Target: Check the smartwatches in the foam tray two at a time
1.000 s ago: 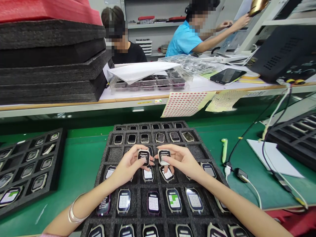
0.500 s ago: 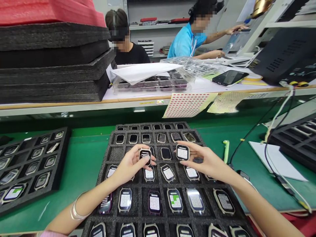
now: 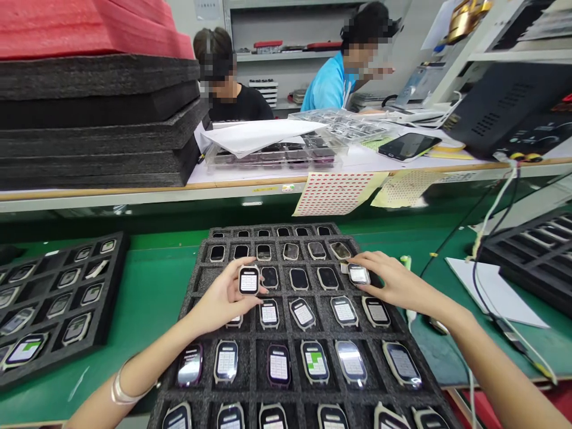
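Note:
My left hand grips a smartwatch by its edges, its lit white screen facing me, above the left side of a black foam tray. Over the tray's right edge, my right hand pinches another smartwatch, tilted, with a pale lit screen. Below and between the hands, several smartwatches lie in the tray's square compartments. Those in the nearer rows mostly show white grids, one of them with green blocks; the farther rows have dark screens, such as the watch between my hands.
Another foam tray of watches lies at left, and one more at right. A shelf edge crosses behind, bearing stacked foam and a phone. Cables and white paper lie right. Two people sit beyond.
My right hand has moved right with its watch, uncovering a dark-screened watch in the tray. My left hand has shifted slightly left; its watch's screen has changed from dark text to a white grid.

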### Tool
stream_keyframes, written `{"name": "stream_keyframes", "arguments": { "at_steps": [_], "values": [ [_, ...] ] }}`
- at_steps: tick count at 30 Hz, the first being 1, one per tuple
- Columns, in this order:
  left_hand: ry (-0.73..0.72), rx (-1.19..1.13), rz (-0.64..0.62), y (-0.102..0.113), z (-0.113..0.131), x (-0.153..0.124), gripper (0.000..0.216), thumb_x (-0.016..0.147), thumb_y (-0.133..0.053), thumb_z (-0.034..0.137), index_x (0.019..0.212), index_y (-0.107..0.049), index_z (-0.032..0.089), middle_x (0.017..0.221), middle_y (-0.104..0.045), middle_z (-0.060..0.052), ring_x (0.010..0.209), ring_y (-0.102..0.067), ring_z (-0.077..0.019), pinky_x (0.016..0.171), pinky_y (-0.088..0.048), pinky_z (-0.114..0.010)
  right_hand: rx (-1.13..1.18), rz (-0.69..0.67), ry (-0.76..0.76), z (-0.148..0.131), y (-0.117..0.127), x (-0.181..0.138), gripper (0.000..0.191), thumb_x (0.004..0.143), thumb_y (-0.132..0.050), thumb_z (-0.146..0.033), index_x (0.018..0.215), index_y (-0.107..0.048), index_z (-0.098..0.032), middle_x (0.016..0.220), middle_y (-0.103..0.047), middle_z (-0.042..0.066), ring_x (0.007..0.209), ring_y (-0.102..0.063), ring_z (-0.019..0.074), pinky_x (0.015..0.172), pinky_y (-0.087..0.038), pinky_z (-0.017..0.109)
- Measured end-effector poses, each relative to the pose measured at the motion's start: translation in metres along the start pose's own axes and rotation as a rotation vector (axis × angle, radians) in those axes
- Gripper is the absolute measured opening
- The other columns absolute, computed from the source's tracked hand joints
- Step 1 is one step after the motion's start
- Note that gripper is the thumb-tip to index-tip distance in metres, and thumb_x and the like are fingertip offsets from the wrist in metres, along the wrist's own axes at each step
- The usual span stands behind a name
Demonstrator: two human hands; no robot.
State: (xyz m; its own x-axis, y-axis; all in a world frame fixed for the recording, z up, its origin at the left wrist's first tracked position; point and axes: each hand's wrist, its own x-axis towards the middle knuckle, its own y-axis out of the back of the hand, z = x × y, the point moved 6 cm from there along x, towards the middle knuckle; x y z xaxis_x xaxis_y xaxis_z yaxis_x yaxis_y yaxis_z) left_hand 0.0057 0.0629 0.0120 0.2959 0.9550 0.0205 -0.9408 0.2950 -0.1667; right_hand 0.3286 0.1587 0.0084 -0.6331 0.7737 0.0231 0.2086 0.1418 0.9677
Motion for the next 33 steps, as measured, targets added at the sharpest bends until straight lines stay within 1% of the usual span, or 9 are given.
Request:
{"name": "stream_keyframes", "arguments": {
  "at_steps": [4, 8, 13, 17, 20, 24, 27, 29, 33],
  "values": [
    [0.047, 0.430, 0.126, 0.046, -0.005, -0.012, 0.056, 0.083, -0.060, 0.026, 0.131, -0.032, 0.026, 0.115, -0.058, -0.008, 0.099, -0.064, -0.0244, 0.087, -0.051, -0.043, -0.041, -0.053, 0.035, -0.011, 0.013, -0.003, 0.053, 0.082, -0.059, -0.045, 0.128, -0.053, -0.020, 0.124, -0.054, 0.013, 0.111, -0.051, 0.0342, 0.088, -0.044, 0.047],
    [-0.069, 1.114, 0.173, 0.091, 0.000, -0.017, 0.043, 0.082, -0.061, 0.035, 0.121, -0.049, 0.022, 0.113, -0.059, -0.009, 0.105, -0.055, -0.0295, 0.092, -0.044, -0.049, 0.015, 0.017, 0.126, -0.047, 0.013, 0.010, 0.032, 0.095, -0.044, -0.038, 0.115, -0.062, -0.022, 0.117, -0.060, 0.009, 0.107, -0.053, 0.0285, 0.091, -0.042, 0.044],
    [-0.110, 1.355, 0.065, 0.099, 0.006, -0.014, 0.045, 0.081, -0.061, 0.047, 0.115, -0.054, 0.019, 0.113, -0.056, -0.011, 0.104, -0.050, -0.0298, 0.091, -0.041, -0.046, -0.027, 0.024, 0.036, -0.071, -0.013, 0.032, 0.020, 0.091, -0.051, -0.025, 0.100, -0.065, -0.015, 0.092, -0.062, 0.012, 0.089, -0.059, 0.0291, 0.080, -0.046, 0.042],
    [-0.154, 1.351, 0.076, 0.066, 0.017, -0.006, 0.031, 0.090, -0.047, 0.042, 0.108, -0.057, 0.019, 0.105, -0.058, -0.010, 0.098, -0.051, -0.0271, 0.089, -0.040, -0.043, -0.034, 0.066, -0.040, -0.072, -0.017, 0.038, 0.017, 0.086, -0.059, -0.030, 0.092, -0.062, -0.014, 0.087, -0.056, 0.012, 0.082, -0.060, 0.0294, 0.073, -0.048, 0.040],
    [-0.096, 1.262, 0.067, 0.039, 0.007, 0.007, 0.022, 0.090, -0.049, 0.036, 0.098, -0.061, 0.019, 0.095, -0.060, -0.010, 0.095, -0.051, -0.0289, 0.088, -0.038, -0.044, 0.101, 0.098, -0.020, -0.081, -0.008, 0.039, 0.016, 0.087, -0.059, -0.033, 0.083, -0.058, -0.017, 0.088, -0.056, 0.009, 0.082, -0.059, 0.0254, 0.074, -0.049, 0.038],
    [-0.047, 1.151, 0.144, 0.029, -0.009, 0.020, 0.018, 0.087, -0.052, 0.032, 0.089, -0.060, 0.016, 0.086, -0.056, -0.011, 0.088, -0.054, -0.0304, 0.082, -0.041, -0.044, 0.682, 0.187, -0.005, -0.100, 0.010, 0.042, 0.021, 0.089, -0.054, -0.040, 0.085, -0.052, -0.019, 0.101, -0.060, 0.010, 0.086, -0.062, 0.0229, 0.068, -0.052, 0.034],
    [-0.020, 1.022, 0.174, 0.035, -0.014, 0.024, 0.019, 0.081, -0.060, 0.036, 0.082, -0.059, 0.017, 0.078, -0.054, -0.007, 0.081, -0.055, -0.0288, 0.078, -0.043, -0.043, 1.048, 0.187, -0.114, -0.108, 0.014, 0.048, 0.025, 0.088, -0.058, -0.042, 0.089, -0.053, -0.017, 0.094, -0.066, 0.010, 0.053, -0.057, 0.0121, 0.040, -0.043, 0.020],
    [-0.005, 0.901, 0.170, 0.037, -0.012, 0.025, 0.024, 0.080, -0.062, 0.040, 0.073, -0.058, 0.017, 0.074, -0.053, -0.005, 0.077, -0.056, -0.0258, 0.075, -0.045, -0.041, 1.161, 0.187, -0.150, -0.113, 0.014, 0.053, 0.027, 0.085, -0.063, -0.038, 0.098, -0.056, -0.015, 0.087, -0.068, 0.010, 0.044, -0.046, 0.0067, 0.034, -0.034, 0.017],
    [0.004, 0.611, 0.156, 0.028, 0.001, 0.026, 0.036, 0.090, -0.044, 0.047, 0.088, -0.058, 0.015, 0.088, -0.061, -0.008, 0.079, -0.062, -0.0210, 0.072, -0.051, -0.035, 1.502, 0.038, -0.102, -0.127, 0.001, 0.065, 0.048, 0.088, -0.061, -0.035, 0.130, -0.046, -0.018, 0.106, -0.065, 0.013, 0.060, -0.055, 0.0108, 0.039, -0.042, 0.017]
  ]
}}
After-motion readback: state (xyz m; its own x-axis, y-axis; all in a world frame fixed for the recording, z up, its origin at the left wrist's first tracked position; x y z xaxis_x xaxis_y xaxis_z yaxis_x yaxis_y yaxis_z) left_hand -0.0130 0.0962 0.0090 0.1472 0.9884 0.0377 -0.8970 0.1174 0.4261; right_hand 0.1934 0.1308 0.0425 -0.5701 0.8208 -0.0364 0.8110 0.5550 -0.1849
